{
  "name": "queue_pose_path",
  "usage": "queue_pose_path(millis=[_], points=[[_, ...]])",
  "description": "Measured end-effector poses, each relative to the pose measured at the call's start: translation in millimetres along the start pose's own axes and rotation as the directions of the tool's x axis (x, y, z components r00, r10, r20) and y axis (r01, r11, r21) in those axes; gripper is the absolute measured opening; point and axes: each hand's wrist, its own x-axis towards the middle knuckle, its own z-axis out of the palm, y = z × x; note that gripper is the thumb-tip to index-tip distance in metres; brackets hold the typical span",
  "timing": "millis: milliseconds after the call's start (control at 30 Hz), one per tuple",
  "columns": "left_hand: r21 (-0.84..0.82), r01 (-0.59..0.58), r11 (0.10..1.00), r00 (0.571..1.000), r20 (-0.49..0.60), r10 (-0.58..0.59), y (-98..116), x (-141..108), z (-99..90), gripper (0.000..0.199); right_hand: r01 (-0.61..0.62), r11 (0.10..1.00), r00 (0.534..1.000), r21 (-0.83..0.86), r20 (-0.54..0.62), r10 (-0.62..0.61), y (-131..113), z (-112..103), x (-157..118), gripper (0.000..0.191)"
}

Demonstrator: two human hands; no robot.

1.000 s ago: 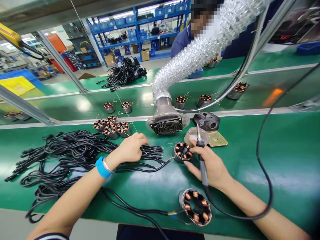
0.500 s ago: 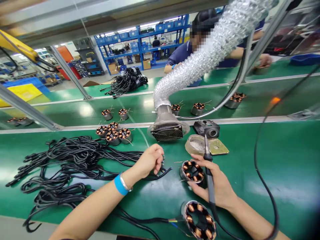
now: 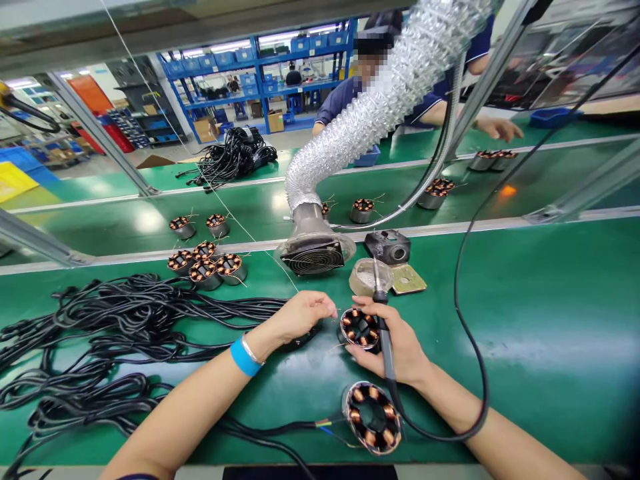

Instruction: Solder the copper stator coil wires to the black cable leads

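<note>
A long green table [image 3: 540,320] stretches from left to right; a fat shiny hose [image 3: 350,133] hangs over its far side; a big heap of black cords [image 3: 150,313] lies on the left; the right hand [image 3: 404,343] grips a soldering iron [image 3: 385,343], tip up, and its thumb and finger go around a copper ring [image 3: 360,327] near the middle of the table; the left hand [image 3: 300,317] is just left of that ring, finger and thumb close together; another ring [image 3: 373,417] lies nearer, tilted; a thin wire [image 3: 339,309] is at the left fingertips; I cannot tell if they pinch it.
</note>
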Motion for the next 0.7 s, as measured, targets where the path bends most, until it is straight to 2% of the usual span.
queue_pose_path(millis=[167, 267, 367, 567, 633, 700], points=[[-0.011, -0.016, 1.0, 1.0, -0.014, 0.016, 18.4, 2.6, 9.2, 0.045, 0.004, 1.0, 1.0, -0.008, -0.002, -0.004, -0.3, 0.8, 0.5, 0.061], [0.162, -0.069, 0.984, 0.998, 0.005, 0.069, 17.6, -7.0, 1.1, 0.044, 0.011, 1.0, 1.0, 0.004, -0.01, -0.011, -1.5, 0.2, 1.4, 0.061], [0.303, -0.072, 0.95, 0.996, 0.064, 0.055, 12.8, -13.6, -7.1, 0.041, 0.01, 1.0, 1.0, 0.013, -0.009, -0.009, -2.9, -0.1, 3.1, 0.059], [-0.005, 0.117, 0.993, 0.991, 0.062, -0.116, 10.5, -11.3, 4.5, 0.054, 0.024, 1.0, 0.999, -0.016, -0.029, -0.025, -4.5, -1.5, 6.6, 0.057], [0.097, 0.069, 0.993, 0.996, 0.055, -0.074, 10.5, -18.7, 6.3, 0.052, 0.024, 1.0, 0.999, -0.019, -0.027, -0.025, -5.1, -2.7, 7.1, 0.057], [0.301, 0.005, 0.954, 0.998, 0.052, -0.022, 9.6, -29.1, 6.6, 0.042, 0.025, 1.0, 1.0, -0.019, -0.018, -0.025, -5.5, -3.6, 6.8, 0.057]])
